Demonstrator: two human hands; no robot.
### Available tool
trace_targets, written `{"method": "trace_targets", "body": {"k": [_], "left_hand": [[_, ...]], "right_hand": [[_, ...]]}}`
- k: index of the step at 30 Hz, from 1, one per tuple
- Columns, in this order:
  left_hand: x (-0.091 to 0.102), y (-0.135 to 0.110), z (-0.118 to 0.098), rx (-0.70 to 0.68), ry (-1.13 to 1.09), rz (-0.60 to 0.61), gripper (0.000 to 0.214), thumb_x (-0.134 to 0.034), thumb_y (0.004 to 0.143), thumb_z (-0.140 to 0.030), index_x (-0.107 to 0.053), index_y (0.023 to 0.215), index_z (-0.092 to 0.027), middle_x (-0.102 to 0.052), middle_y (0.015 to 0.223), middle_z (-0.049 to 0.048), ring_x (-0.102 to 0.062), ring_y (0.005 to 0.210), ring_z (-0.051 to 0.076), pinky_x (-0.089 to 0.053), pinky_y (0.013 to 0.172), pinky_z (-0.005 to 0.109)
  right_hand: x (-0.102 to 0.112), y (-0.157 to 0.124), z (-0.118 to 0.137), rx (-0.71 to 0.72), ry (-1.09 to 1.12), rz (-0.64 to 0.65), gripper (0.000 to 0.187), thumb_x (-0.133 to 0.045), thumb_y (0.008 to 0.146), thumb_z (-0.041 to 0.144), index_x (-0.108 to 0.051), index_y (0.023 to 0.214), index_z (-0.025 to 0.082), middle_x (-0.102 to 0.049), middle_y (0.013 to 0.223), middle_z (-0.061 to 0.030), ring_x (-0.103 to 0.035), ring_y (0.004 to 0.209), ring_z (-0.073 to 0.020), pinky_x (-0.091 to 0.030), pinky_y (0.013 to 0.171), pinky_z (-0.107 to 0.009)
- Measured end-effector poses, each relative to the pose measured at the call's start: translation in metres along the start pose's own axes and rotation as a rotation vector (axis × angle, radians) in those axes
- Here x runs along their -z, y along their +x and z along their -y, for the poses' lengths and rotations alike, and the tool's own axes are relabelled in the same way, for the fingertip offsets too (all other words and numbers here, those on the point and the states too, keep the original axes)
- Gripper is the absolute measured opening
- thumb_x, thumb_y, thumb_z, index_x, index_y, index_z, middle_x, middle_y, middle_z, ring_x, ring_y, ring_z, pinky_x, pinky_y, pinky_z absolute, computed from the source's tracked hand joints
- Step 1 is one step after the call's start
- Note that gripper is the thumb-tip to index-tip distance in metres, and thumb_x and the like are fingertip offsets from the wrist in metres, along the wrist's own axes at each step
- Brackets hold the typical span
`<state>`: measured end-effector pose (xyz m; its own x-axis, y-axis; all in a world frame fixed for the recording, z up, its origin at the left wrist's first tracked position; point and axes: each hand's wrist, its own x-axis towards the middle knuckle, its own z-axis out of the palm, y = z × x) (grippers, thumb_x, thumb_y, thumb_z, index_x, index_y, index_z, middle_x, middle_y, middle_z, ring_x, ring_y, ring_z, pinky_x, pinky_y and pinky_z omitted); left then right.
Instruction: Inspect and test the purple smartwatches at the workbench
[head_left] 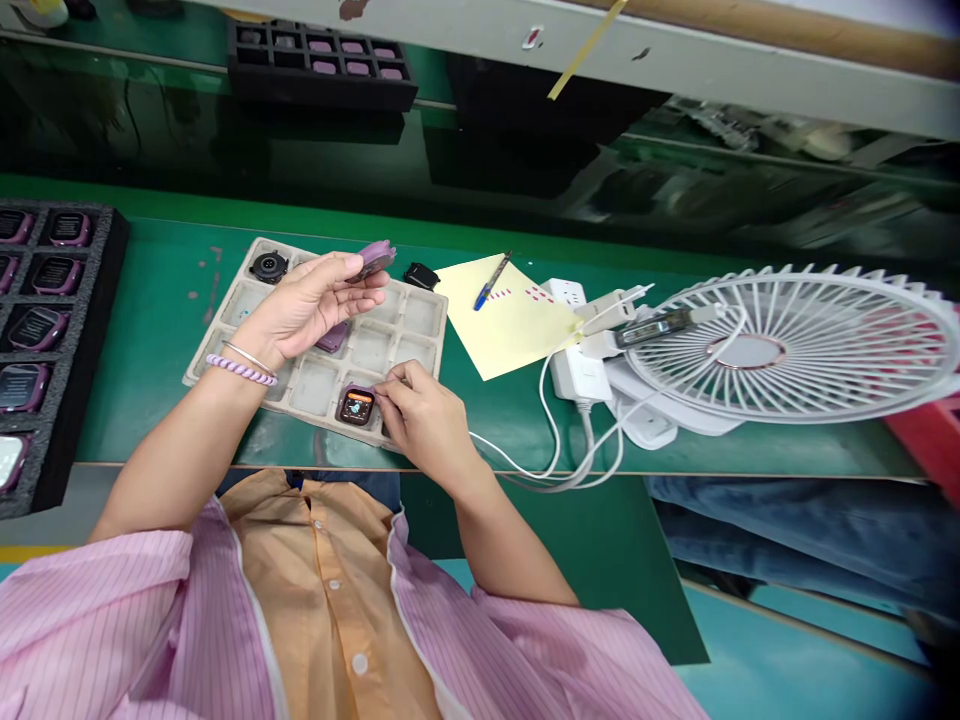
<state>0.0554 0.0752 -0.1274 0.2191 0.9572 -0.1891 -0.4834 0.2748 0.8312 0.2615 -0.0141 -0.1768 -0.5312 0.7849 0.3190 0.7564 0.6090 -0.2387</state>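
My left hand (319, 300) is raised over the left part of a pale compartment tray (418, 352), gripping a purple watch case (376, 258) between thumb and fingers. Down at the tray's near edge, my right hand (429, 422) has its thumb and fingertips pinched at the right side of a smartwatch (356, 405) with a lit screen. That watch sits face up in a front compartment. Partly behind my left hand, another purple watch case (332, 338) lies in the tray. A round black watch (268, 266) is at the back left corner, and a black watch-like piece (421, 276) rests by the back edge.
A dark foam tray (112, 300) of purple watches stands at left; another foam tray (322, 90) is at the back. Right of me are yellow paper (517, 335) with a pen (491, 283), a power strip (581, 375), white cables (555, 420) and a fan (795, 350).
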Motion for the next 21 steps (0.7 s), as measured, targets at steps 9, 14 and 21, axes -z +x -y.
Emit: {"method": "trace_targets", "body": {"k": [9,14,21], "left_hand": [[0.001,0.0,-0.002,-0.032,0.027,0.027,0.015,-0.074,0.096,-0.019,-0.073,0.11,-0.015,-0.077,0.111,0.007,-0.075,0.103,0.014,-0.059,0.091,0.022],[0.005,-0.005,-0.007,-0.001,0.155,0.182,0.031,-0.084,0.08,-0.017,-0.076,0.11,-0.015,-0.077,0.105,0.0061,-0.068,0.074,0.01,-0.058,0.075,0.021],[0.005,-0.01,-0.009,0.145,0.349,0.519,0.042,-0.09,0.067,-0.024,-0.077,0.105,-0.016,-0.076,0.095,0.0059,-0.064,0.07,0.011,-0.054,0.066,0.021]], "right_hand": [[-0.003,-0.002,-0.001,-0.027,0.001,0.002,0.025,-0.054,0.107,0.016,-0.077,0.098,0.017,-0.066,0.1,-0.0094,-0.065,0.08,-0.0196,-0.048,0.066,-0.029],[0.013,0.001,-0.004,-0.109,0.069,-0.293,0.023,-0.053,0.108,0.019,-0.076,0.103,0.019,-0.065,0.098,-0.0095,-0.067,0.083,-0.0217,-0.052,0.068,-0.031],[0.04,0.017,-0.014,-0.093,0.291,-0.48,0.016,-0.06,0.106,0.023,-0.076,0.11,0.024,-0.061,0.096,-0.0079,-0.064,0.088,-0.0247,-0.056,0.075,-0.038]]}}
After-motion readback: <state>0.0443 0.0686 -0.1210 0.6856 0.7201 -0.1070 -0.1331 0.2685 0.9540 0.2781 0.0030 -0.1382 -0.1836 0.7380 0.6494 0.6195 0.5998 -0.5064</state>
